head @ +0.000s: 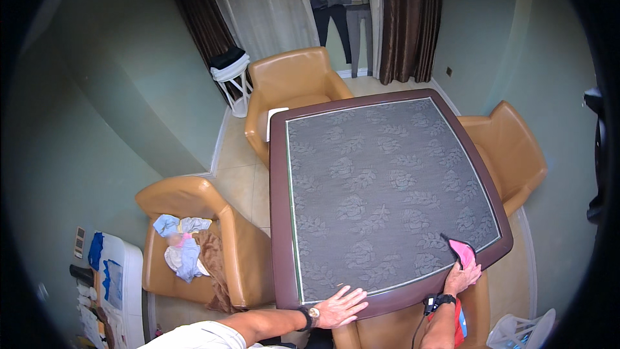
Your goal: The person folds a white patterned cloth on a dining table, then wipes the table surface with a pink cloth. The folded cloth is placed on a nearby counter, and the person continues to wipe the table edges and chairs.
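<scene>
My left hand [341, 306] lies with its fingers spread on the maroon rim [283, 252] at the near edge of a square table. It holds nothing. Near the table's front right corner, my right hand [461, 278] grips a pink object with a black edge [463, 252]. Whether that object is a cloth or a tool is hard to tell. Its dark tip is over the grey, flower-patterned table covering [382, 194]. A small device with a cable [430, 303] is at my right wrist.
Tan armchairs stand at the far side [290, 70], left [186, 196] and right [516, 155], with another partly visible close in front of me. The left seat holds crumpled clothes [189, 252] and a brown cloth [211, 252]. A white stool [237, 89] and a white plastic item [523, 329] stand on the floor.
</scene>
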Available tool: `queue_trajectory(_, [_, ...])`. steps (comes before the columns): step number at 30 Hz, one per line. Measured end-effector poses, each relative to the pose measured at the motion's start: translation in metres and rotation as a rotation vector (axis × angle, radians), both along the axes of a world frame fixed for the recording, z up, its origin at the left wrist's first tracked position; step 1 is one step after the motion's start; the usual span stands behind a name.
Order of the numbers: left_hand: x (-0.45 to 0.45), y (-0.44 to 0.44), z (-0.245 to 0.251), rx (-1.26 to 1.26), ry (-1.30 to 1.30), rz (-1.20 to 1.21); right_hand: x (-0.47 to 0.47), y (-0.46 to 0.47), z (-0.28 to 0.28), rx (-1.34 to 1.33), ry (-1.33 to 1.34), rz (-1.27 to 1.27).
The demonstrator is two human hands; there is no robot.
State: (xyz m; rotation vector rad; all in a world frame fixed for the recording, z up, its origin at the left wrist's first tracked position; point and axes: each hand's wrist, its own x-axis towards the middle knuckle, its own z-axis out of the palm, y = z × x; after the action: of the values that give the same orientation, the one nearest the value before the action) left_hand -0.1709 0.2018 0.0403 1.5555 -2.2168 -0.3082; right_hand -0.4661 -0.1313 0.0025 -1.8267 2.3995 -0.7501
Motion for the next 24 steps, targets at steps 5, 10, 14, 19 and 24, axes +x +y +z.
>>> queue_trajectory(5, [0.001, 0.0, 0.0, 0.058, 0.006, -0.01, 0.032, 0.077, -0.006, -0.011, 0.08, 0.127])
queue_trajectory(10, [0.005, -0.007, -0.004, 0.156, 0.136, -0.035, 0.086, 0.184, -0.027, -0.127, -0.149, 0.183])
queue_trajectory(14, [0.024, 0.019, 0.004, 0.274, 0.282, -0.081, 0.13, 0.275, -0.048, -0.082, -0.224, 0.27])
queue_trajectory(19, [0.062, 0.073, 0.009, 0.244, 0.334, -0.098, 0.183, 0.374, -0.046, 0.045, -0.283, 0.354])
queue_trajectory(24, [0.096, 0.1, 0.022, 0.221, 0.437, -0.143, 0.22, 0.436, 0.005, 0.079, -0.488, 0.444])
